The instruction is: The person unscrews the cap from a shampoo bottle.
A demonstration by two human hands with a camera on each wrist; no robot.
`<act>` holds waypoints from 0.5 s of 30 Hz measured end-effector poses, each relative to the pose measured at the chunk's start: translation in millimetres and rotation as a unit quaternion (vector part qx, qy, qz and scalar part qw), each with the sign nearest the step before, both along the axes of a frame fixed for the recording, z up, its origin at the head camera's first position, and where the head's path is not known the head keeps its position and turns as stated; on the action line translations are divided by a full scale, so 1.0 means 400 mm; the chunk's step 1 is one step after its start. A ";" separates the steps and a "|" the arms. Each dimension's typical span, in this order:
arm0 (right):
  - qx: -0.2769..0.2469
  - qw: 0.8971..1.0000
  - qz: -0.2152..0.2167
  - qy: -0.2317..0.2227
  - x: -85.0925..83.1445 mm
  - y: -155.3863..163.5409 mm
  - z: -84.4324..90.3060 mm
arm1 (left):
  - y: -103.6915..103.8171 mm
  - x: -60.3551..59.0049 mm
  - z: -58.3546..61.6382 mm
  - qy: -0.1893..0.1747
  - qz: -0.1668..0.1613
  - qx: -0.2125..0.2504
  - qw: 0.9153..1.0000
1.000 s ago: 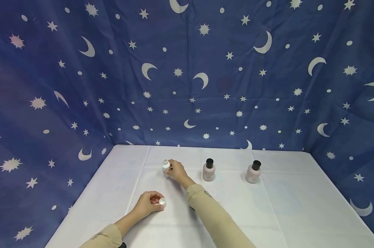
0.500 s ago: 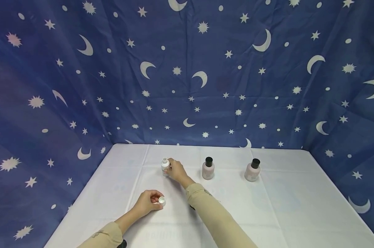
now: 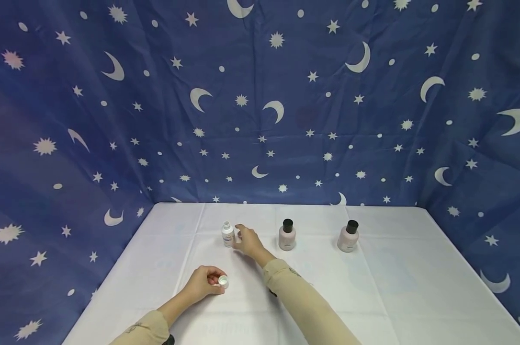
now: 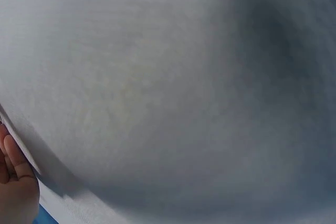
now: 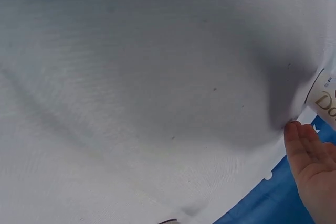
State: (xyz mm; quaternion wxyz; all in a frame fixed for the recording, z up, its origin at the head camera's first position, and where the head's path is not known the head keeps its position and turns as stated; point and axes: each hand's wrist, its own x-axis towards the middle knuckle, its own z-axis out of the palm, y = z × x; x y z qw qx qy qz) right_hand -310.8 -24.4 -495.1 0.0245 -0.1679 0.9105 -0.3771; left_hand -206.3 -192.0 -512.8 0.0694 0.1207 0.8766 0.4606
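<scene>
A small white bottle (image 3: pixel 227 235) stands upright and uncapped on the white tablecloth (image 3: pixel 372 287). My right hand (image 3: pixel 242 236) hovers just right of it, fingers loosely straight, with a narrow gap to the bottle. In the right wrist view the bottle's label edge (image 5: pixel 323 101) shows beside my fingertips (image 5: pixel 303 142). Nearer to me, my left hand (image 3: pixel 216 280) rests on the cloth and pinches a small white cap (image 3: pixel 223 281). The left wrist view shows only blurred cloth and a bit of my fingers (image 4: pixel 14 176).
Two pink bottles with black caps stand upright to the right, one (image 3: pixel 287 235) near my right hand and another (image 3: pixel 347 236) farther right. Dark blue fabric (image 3: pixel 260 105) with moons and stars walls the table at the back and both sides.
My right hand has let go of the white bottle and drawn slightly right of it. The left hand still holds the cap in about the same spot.
</scene>
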 end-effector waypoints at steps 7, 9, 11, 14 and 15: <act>0.015 1.000 0.008 -0.007 0.018 0.019 0.017 | 0.001 -0.001 0.006 0.010 0.005 -0.013 1.000; 0.020 1.000 0.009 -0.004 0.023 0.025 0.018 | 0.002 0.000 0.005 0.012 0.006 -0.012 1.000; 0.028 1.000 0.011 0.001 0.027 0.031 0.015 | 0.003 0.001 0.003 0.012 0.005 -0.011 1.000; 0.034 0.999 0.016 0.001 0.034 0.039 0.010 | 0.003 0.002 0.001 0.014 0.002 -0.011 1.000; 0.033 0.999 0.017 0.002 0.037 0.042 0.008 | 0.003 0.001 -0.001 0.014 0.001 -0.012 1.000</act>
